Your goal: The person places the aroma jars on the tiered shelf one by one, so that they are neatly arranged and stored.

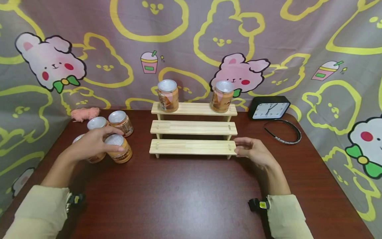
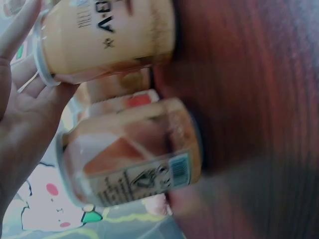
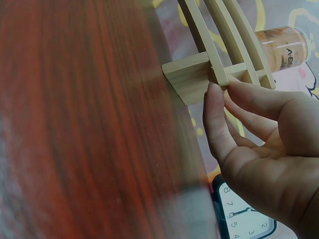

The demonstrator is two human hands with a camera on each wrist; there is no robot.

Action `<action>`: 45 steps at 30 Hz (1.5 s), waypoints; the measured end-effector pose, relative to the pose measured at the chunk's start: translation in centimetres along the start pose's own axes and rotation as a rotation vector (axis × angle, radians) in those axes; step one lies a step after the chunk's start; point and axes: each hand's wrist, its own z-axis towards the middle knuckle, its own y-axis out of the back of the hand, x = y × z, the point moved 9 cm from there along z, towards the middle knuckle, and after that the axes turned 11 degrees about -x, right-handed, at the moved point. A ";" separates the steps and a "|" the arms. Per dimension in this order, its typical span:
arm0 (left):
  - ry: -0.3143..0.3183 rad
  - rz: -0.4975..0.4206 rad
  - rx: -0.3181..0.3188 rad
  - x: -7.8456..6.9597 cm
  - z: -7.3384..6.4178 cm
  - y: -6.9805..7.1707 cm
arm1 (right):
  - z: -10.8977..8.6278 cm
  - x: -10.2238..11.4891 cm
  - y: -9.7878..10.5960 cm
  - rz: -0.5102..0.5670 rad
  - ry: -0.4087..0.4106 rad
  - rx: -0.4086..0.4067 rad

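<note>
On the left of the table my left hand [image 1: 91,142] grips a tan printed can [image 1: 121,154] with a silver lid, thumb and fingers around its upper end. The left wrist view shows this can [image 2: 109,40] against the palm side, with another can [image 2: 134,154] standing beside it. More cans of the same sort, one of them [image 1: 123,124] behind the fingers, stand close around the hand. At the centre is a three-step wooden display rack [image 1: 191,146]. My right hand [image 1: 253,152] pinches the right end of its lowest step; the right wrist view shows thumb and fingertips at that corner [image 3: 218,74].
Two cans, a left one [image 1: 168,96] and a right one [image 1: 222,97], stand on the rack's top step. A black clock [image 1: 270,108] and a headband [image 1: 287,132] lie at the right. A pink fuzzy bundle [image 1: 85,114] sits back left. Behind hangs a patterned curtain [image 1: 191,49].
</note>
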 end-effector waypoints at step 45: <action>0.049 -0.226 -0.204 -1.4 2.2 -0.8 | 0.1 -0.2 0.2 0.004 -0.008 -0.004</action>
